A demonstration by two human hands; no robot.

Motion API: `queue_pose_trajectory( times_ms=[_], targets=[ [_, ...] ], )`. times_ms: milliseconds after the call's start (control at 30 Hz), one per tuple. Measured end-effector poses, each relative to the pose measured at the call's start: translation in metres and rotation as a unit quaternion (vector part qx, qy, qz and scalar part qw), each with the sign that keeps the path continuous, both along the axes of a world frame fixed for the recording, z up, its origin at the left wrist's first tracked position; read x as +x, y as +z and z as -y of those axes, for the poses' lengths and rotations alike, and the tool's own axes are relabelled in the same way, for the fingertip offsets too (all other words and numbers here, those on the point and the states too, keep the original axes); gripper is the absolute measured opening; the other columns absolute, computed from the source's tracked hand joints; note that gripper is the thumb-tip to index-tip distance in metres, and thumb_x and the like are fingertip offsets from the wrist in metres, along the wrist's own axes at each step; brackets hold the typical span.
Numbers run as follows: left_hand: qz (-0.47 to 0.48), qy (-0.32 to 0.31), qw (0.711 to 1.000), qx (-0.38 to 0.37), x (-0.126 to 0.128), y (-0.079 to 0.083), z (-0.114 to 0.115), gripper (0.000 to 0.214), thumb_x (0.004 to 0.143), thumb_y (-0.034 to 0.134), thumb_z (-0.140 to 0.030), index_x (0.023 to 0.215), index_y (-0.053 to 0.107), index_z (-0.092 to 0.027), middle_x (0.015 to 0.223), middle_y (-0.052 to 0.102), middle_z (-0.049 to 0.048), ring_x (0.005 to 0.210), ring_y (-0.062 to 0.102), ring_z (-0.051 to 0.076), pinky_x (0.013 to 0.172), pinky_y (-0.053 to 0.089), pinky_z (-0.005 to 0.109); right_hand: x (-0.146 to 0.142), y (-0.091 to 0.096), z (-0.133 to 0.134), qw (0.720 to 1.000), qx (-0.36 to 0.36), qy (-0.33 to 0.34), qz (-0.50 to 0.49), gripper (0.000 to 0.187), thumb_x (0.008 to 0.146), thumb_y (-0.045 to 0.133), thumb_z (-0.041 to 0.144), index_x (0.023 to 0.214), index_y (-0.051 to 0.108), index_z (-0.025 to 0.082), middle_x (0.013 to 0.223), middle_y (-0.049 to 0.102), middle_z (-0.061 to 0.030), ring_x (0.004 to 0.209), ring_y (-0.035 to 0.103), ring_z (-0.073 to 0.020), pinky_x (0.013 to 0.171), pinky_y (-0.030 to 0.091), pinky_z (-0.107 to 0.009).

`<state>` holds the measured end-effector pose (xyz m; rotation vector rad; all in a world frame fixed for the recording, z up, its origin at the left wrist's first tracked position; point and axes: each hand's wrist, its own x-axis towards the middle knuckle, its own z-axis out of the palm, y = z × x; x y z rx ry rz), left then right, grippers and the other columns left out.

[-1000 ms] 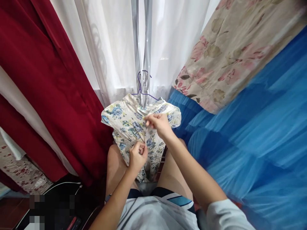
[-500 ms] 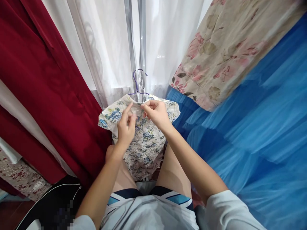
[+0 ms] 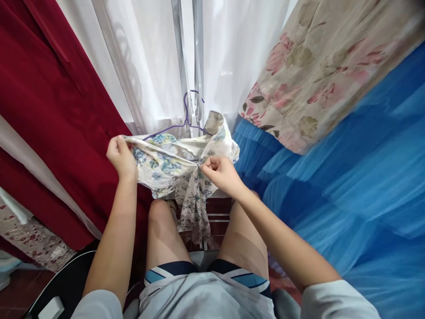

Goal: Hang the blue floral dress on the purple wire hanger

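A white garment with blue and yellow flowers (image 3: 169, 161) hangs in front of me on a purple hanger (image 3: 185, 108). My left hand (image 3: 122, 157) is closed on its left shoulder edge, which is stretched out sideways past the hanger's arm. At the middle of the neckline my right hand (image 3: 221, 173) pinches the cloth at a small dark spot, perhaps a zip end, too small to make out. The lower part falls bunched in narrow folds between my knees. The right shoulder is tipped up, and its plain inner side shows.
Grey metal poles (image 3: 198, 53) rise behind the hanger, before white curtains (image 3: 149, 57). Red cloth (image 3: 66, 115) hangs at left, a beige floral cloth (image 3: 299, 79) and blue tulle (image 3: 358, 190) at right. A black round-edged surface (image 3: 71, 279) with a white object (image 3: 51, 308) stands at lower left.
My left hand has moved left from the neckline and taken hold of the shoulder edge. My right hand has come lower, still pinching. The garment went from hanging flat to stretched and gathered.
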<state>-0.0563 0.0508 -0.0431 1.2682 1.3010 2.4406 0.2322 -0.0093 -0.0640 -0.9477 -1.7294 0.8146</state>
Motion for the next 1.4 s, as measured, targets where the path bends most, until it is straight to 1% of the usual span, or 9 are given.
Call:
queue_pose_trajectory(
  times_ms=[133,367,533,633,733,867,1033,1200,1400],
  targets=[
    [0.247,-0.131,0.950,-0.138,-0.001,-0.066,-0.012,0.022,0.096,0.042,-0.030,0.078,0.046,-0.019,0.071,0.055,-0.0010,0.064,0.057,0.009,0.067,0.048,0.022,0.013,-0.016,0.006,0.999,-0.039,0.001,-0.005,0.016,0.075,0.058,0.024,0.062,0.051,0.018,0.050,0.049,0.0042,0.047,0.043,-0.0095,0.046,0.031,-0.022],
    [0.120,-0.302,0.917,-0.233,0.082,-0.147,0.030,0.025,0.077,0.069,-0.039,0.081,0.064,-0.015,0.075,0.065,0.0022,0.065,0.059,0.014,0.062,0.046,0.025,0.045,-0.089,0.004,0.993,-0.102,-0.053,0.036,0.021,0.076,0.055,0.023,0.057,0.047,0.020,0.049,0.052,0.0028,0.047,0.047,-0.0121,0.047,0.033,-0.024],
    [-0.049,-0.390,0.896,-0.206,0.132,-0.126,0.075,0.025,0.085,0.065,-0.040,0.079,0.066,-0.016,0.077,0.062,0.0013,0.078,0.058,0.016,0.075,0.045,0.025,0.060,-0.120,0.015,0.981,-0.083,-0.012,0.173,0.008,0.072,0.063,0.022,0.078,0.067,0.016,0.077,0.069,-0.0058,0.073,0.062,-0.0220,0.067,0.047,-0.033],
    [-0.168,-0.397,0.885,-0.176,0.155,-0.113,0.097,0.025,0.095,0.052,-0.039,0.088,0.064,-0.018,0.081,0.061,0.0015,0.080,0.056,0.016,0.077,0.043,0.025,0.053,-0.113,0.029,0.984,-0.059,0.109,0.129,0.039,0.069,0.075,0.028,0.106,0.066,0.017,0.104,0.069,-0.0070,0.098,0.060,-0.0263,0.084,0.049,-0.037],
    [-0.195,-0.409,0.874,-0.175,0.166,-0.110,0.103,0.027,0.096,0.050,-0.040,0.089,0.064,-0.018,0.080,0.060,0.0021,0.079,0.056,0.016,0.076,0.043,0.026,0.040,-0.103,0.042,0.968,-0.142,0.194,0.068,0.023,0.082,0.066,0.037,0.091,0.065,0.015,0.081,0.065,-0.0024,0.075,0.058,-0.0186,0.067,0.048,-0.030],
    [-0.151,-0.444,0.865,-0.180,0.162,-0.116,0.098,0.029,0.093,0.053,-0.045,0.104,0.063,-0.020,0.098,0.062,0.0058,0.095,0.058,0.020,0.087,0.045,0.029,0.035,-0.095,0.051,0.981,-0.138,0.123,0.056,0.030,0.092,0.052,0.039,0.074,0.057,0.016,0.067,0.057,0.0000,0.061,0.047,-0.0136,0.057,0.040,-0.027],
    [-0.181,-0.549,0.773,-0.259,0.154,-0.140,0.115,0.038,0.091,0.056,-0.042,0.123,0.056,-0.021,0.115,0.063,0.0077,0.109,0.058,0.023,0.098,0.043,0.035,0.061,-0.068,0.051,0.998,-0.010,0.018,0.062,0.023,0.095,0.048,0.034,0.085,0.062,0.019,0.089,0.065,-0.0049,0.084,0.061,-0.0213,0.076,0.048,-0.032],
    [-0.295,-0.426,0.808,-0.281,0.144,-0.146,0.128,0.022,0.094,0.047,-0.032,0.094,0.063,-0.017,0.080,0.061,0.0014,0.076,0.054,0.017,0.075,0.043,0.028,0.103,-0.013,0.023,0.992,0.103,-0.052,0.050,0.015,0.090,0.059,0.037,0.088,0.061,0.022,0.091,0.066,-0.0050,0.099,0.067,-0.0269,0.081,0.049,-0.033],
    [-0.160,-0.396,0.874,-0.232,0.116,-0.097,0.111,0.023,0.092,0.051,-0.037,0.080,0.054,-0.018,0.067,0.045,-0.0028,0.061,0.040,0.011,0.054,0.032,0.021,0.098,0.046,-0.060,0.995,0.096,-0.038,0.018,0.036,0.086,0.061,0.053,0.090,0.070,0.019,0.091,0.072,-0.0049,0.099,0.066,-0.0254,0.087,0.050,-0.033]
  ],
)
